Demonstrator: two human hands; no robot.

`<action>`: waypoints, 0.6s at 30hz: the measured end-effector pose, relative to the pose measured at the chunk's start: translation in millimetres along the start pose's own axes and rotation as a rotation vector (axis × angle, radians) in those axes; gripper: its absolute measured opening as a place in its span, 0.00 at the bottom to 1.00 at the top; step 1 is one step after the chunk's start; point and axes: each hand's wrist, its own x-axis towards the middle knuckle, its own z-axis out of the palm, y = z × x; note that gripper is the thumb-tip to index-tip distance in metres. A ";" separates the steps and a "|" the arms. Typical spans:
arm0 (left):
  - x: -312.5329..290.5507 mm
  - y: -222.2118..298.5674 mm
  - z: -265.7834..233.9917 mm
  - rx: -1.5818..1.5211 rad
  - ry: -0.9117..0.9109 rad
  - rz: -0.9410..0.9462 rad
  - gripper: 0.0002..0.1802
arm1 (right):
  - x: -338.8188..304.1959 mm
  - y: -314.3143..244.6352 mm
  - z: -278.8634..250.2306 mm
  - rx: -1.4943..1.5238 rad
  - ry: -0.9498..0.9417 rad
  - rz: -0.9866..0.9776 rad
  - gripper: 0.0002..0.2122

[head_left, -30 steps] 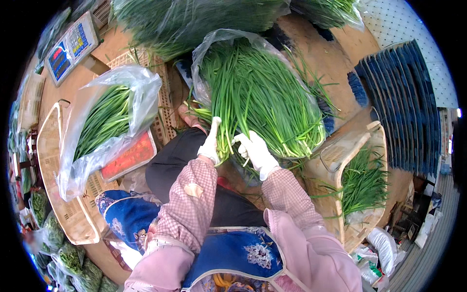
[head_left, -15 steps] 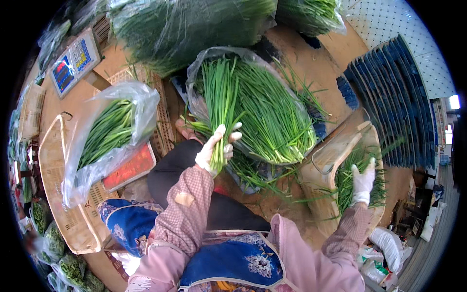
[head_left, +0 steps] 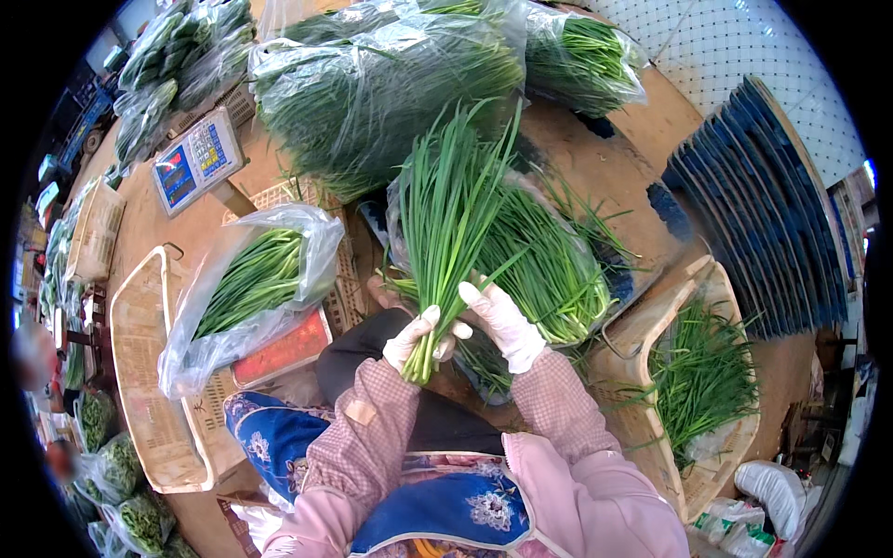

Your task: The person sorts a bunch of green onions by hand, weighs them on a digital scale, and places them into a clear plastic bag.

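My gloved left hand (head_left: 415,340) is closed around the pale lower stems of a bunch of chives (head_left: 456,209), held upright with the leaves fanning away from me. My gloved right hand (head_left: 507,325) is at the bunch's right side, its fingertips drawn together against the stems; some of its fingers are hidden. Beneath and behind the held bunch, a heap of chives (head_left: 549,260) lies in an opened clear plastic bag.
At left, a bag of chives (head_left: 251,284) rests on a red-topped scale (head_left: 284,349) beside a crate (head_left: 130,372). Loose leaves (head_left: 702,372) fill a crate at right. Bagged chives (head_left: 391,84) and a scale display (head_left: 197,160) stand farther off; blue ridged sheets (head_left: 763,209) lean at right.
My right hand has moved left from the right crate to the held bunch. The bunch has come upright and forward, and the view has shifted.
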 end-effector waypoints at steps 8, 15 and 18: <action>2.0 -5.1 5.0 -0.246 -0.052 -0.012 0.32 | -8.1 1.3 -16.2 -0.003 0.114 0.034 0.15; 8.1 -8.6 14.8 -0.241 0.002 0.054 0.35 | -10.1 4.7 -23.6 -0.150 0.240 0.026 0.13; 19.5 -13.8 -1.5 -0.245 0.129 -0.185 0.34 | -8.1 5.6 -20.6 -0.227 0.269 0.062 0.12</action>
